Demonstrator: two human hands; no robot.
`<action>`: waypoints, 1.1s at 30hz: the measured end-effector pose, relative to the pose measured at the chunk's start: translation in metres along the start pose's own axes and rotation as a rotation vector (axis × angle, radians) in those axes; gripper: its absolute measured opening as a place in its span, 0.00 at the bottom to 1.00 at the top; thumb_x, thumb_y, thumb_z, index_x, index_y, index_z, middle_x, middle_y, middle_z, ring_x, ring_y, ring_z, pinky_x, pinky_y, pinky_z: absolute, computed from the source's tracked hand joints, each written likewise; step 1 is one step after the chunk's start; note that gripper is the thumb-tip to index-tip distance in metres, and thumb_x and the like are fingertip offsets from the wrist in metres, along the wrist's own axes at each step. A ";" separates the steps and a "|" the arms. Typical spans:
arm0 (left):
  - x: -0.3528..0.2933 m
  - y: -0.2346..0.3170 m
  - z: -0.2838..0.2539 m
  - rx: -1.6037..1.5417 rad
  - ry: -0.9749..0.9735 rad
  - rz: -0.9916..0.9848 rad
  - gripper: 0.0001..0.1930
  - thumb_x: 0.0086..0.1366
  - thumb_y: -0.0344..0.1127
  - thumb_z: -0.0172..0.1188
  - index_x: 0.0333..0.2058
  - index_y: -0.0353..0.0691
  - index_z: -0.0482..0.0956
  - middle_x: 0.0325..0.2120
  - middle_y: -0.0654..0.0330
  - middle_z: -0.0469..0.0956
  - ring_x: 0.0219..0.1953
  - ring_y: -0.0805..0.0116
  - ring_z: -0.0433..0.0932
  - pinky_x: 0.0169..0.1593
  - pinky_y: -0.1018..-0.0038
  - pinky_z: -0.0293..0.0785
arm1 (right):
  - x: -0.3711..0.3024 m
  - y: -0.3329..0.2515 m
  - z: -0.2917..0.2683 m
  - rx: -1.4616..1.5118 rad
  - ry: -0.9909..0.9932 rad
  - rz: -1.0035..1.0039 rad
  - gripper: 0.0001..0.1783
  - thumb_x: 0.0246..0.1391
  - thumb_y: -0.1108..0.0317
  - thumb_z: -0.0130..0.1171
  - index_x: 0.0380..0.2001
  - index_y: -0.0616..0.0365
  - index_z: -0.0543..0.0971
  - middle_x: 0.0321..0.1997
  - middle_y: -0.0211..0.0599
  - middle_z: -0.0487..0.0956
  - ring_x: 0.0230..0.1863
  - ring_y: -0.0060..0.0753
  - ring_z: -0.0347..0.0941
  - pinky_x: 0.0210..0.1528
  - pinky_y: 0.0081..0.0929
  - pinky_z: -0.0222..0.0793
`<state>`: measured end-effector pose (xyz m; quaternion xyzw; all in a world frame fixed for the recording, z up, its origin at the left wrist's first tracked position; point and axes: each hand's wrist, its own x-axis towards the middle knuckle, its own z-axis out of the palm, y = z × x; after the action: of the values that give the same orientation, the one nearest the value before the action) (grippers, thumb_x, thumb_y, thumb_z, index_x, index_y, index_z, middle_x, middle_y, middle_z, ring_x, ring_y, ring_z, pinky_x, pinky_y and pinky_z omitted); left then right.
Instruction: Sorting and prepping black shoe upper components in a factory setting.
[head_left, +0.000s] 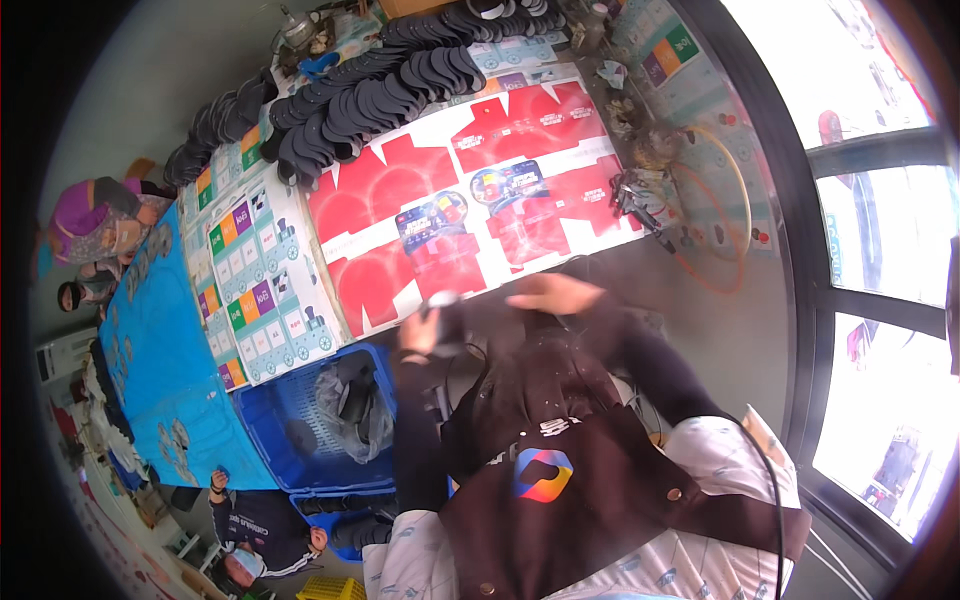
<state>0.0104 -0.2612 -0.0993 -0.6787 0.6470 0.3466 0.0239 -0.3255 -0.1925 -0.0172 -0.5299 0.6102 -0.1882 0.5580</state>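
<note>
In front of my apron, at the near edge of the table, my left hand [420,332] is closed around a dark piece with a pale top end [445,300]. Motion blurs the piece, and I cannot make out its kind. My right hand [556,295] is just to the right, apart from the left, its fingers pointing left. Blur hides whether it grips anything. Beyond both hands lie red printed cardboard sheets [375,205] on the tabletop. Overlapping rows of dark grey, curved, sole-like pieces [370,110] rest along the far side.
A blue crate [300,410] with a clear plastic bag [352,405] stands to my left. An air gun [640,205] with an orange hose lies at the table's right end. Farther left are a blue-covered table [165,330] and other people [262,530]. Windows line the right.
</note>
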 end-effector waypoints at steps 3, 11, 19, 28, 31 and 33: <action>-0.044 -0.146 -0.023 -1.194 -0.195 -0.257 0.22 0.70 0.39 0.61 0.58 0.32 0.77 0.50 0.50 0.83 0.52 0.62 0.82 0.51 0.69 0.76 | -0.081 0.058 -0.104 -0.311 0.265 0.392 0.27 0.60 0.45 0.61 0.39 0.63 0.84 0.41 0.53 0.84 0.45 0.50 0.82 0.48 0.44 0.75; 0.021 0.020 0.001 -0.184 0.081 -0.040 0.18 0.64 0.43 0.63 0.42 0.31 0.80 0.37 0.39 0.82 0.44 0.38 0.80 0.46 0.52 0.75 | -0.025 0.172 -0.170 -0.719 0.743 0.098 0.32 0.49 0.68 0.68 0.57 0.60 0.69 0.58 0.53 0.71 0.59 0.61 0.68 0.62 0.49 0.66; 0.006 -0.046 -0.034 -0.184 0.136 -0.274 0.16 0.64 0.41 0.66 0.43 0.34 0.85 0.36 0.49 0.86 0.40 0.56 0.85 0.45 0.64 0.77 | 0.004 0.209 -0.229 -0.774 0.548 0.088 0.44 0.43 0.69 0.74 0.63 0.61 0.64 0.61 0.53 0.68 0.63 0.62 0.63 0.65 0.48 0.64; 0.024 -0.059 -0.024 -0.240 0.384 -0.277 0.17 0.60 0.46 0.68 0.35 0.34 0.83 0.29 0.43 0.82 0.36 0.41 0.81 0.41 0.56 0.75 | -0.006 0.143 -0.218 -0.561 0.689 -0.062 0.30 0.42 0.78 0.59 0.54 0.68 0.72 0.51 0.58 0.74 0.57 0.63 0.68 0.61 0.46 0.66; 0.055 -0.057 -0.025 -0.231 0.450 -0.200 0.17 0.61 0.46 0.66 0.34 0.34 0.80 0.31 0.41 0.81 0.39 0.37 0.80 0.41 0.52 0.74 | 0.005 0.089 -0.178 0.210 0.497 0.030 0.28 0.46 0.82 0.52 0.55 0.68 0.74 0.45 0.43 0.81 0.42 0.36 0.79 0.41 0.32 0.78; 0.093 -0.012 -0.037 -0.278 0.344 -0.132 0.17 0.62 0.45 0.65 0.35 0.34 0.80 0.32 0.40 0.81 0.41 0.37 0.80 0.43 0.50 0.74 | 0.017 0.035 -0.149 0.456 0.322 0.025 0.30 0.46 0.85 0.49 0.57 0.66 0.74 0.44 0.41 0.82 0.38 0.30 0.79 0.33 0.26 0.80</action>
<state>0.0304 -0.3567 -0.1228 -0.7653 0.5418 0.3095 -0.1580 -0.4687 -0.2484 -0.0089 -0.3463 0.6395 -0.3954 0.5611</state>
